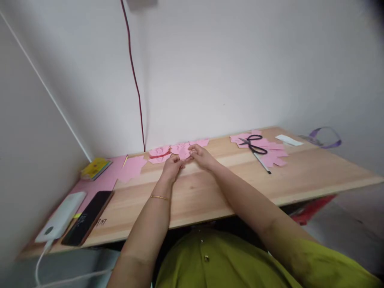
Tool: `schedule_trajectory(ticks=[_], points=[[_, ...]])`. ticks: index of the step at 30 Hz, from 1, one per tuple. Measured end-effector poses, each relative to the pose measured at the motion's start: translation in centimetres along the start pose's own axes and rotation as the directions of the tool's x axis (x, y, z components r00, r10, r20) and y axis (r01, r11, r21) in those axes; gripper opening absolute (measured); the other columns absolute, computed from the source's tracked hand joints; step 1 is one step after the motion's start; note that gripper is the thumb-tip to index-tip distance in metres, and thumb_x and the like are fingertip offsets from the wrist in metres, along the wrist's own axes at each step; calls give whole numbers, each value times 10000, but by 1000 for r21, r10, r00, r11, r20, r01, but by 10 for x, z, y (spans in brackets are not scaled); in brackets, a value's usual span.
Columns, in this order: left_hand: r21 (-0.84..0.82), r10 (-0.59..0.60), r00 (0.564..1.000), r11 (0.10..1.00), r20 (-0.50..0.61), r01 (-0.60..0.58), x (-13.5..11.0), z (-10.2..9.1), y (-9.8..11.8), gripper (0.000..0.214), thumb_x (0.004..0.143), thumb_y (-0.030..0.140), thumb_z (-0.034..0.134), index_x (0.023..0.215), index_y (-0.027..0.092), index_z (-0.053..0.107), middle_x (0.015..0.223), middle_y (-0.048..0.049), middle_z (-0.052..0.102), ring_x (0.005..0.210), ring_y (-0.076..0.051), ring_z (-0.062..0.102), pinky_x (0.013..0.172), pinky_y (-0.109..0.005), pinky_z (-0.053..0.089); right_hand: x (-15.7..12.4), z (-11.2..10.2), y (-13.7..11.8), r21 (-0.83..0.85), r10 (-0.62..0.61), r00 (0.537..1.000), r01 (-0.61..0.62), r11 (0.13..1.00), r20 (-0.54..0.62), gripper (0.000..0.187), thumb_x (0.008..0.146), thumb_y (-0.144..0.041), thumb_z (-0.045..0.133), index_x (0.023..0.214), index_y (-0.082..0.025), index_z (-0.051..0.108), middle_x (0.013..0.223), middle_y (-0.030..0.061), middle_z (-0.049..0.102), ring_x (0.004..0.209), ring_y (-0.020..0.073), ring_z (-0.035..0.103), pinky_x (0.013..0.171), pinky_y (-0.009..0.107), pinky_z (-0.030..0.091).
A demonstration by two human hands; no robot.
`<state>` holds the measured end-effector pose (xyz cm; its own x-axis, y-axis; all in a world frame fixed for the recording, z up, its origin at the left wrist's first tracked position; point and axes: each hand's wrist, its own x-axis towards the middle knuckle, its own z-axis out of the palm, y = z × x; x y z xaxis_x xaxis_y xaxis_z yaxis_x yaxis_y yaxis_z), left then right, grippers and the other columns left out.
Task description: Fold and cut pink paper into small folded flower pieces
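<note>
Both my hands meet at the far side of a light wooden table (210, 192). My left hand (172, 166) and my right hand (201, 156) pinch a small pink paper piece (183, 151) between their fingertips, fingers closed on it. More pink paper cutouts (159, 154) lie just behind and left of the hands, near the wall. A thin gold bangle sits on my left wrist.
Black-handled scissors (253, 144) and a pen (262, 163) lie on pink paper scraps (274, 158) at the right. A white slip (288, 140) and purple ribbon (325, 138) are further right. At the left are a pink sheet (103, 180), yellow pad (95, 168), black phone (87, 218) and white power bank (61, 216).
</note>
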<state>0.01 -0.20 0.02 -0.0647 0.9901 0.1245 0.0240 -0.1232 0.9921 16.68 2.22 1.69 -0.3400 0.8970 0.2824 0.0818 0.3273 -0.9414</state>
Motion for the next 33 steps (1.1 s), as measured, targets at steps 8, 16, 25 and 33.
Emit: schedule_trajectory(ticks=[8,16,25,33], points=[[-97,-4,1000,995,19,5,-1,1,6,187,582,189,665,552,165,482,523,51,454,519,-77,447,564,-224,402,2,1,-3,417,127,990,-88,905,-67,256,913,-414,415,1028,-198,492,719,18,665,694,155,686,763,327,526],[-168,-24,999,985,44,31,-9,11,14,235,571,226,706,548,161,481,544,49,452,523,-75,458,578,-237,423,-6,14,4,177,43,998,-36,984,-37,258,678,-378,698,779,-154,621,692,16,676,665,145,623,668,266,481],[-197,13,998,980,59,-1,-7,8,12,193,582,208,705,578,156,519,555,42,470,525,-73,454,557,-223,374,0,17,10,126,79,991,-66,990,-104,352,803,-490,566,700,-157,614,680,36,668,605,120,593,632,246,467],[-205,17,997,979,73,-2,-5,7,9,174,590,202,708,617,151,544,588,29,499,540,-79,472,564,-229,376,2,18,6,456,251,968,-214,864,-20,467,867,-551,478,692,-138,610,652,67,659,562,125,598,608,256,492]])
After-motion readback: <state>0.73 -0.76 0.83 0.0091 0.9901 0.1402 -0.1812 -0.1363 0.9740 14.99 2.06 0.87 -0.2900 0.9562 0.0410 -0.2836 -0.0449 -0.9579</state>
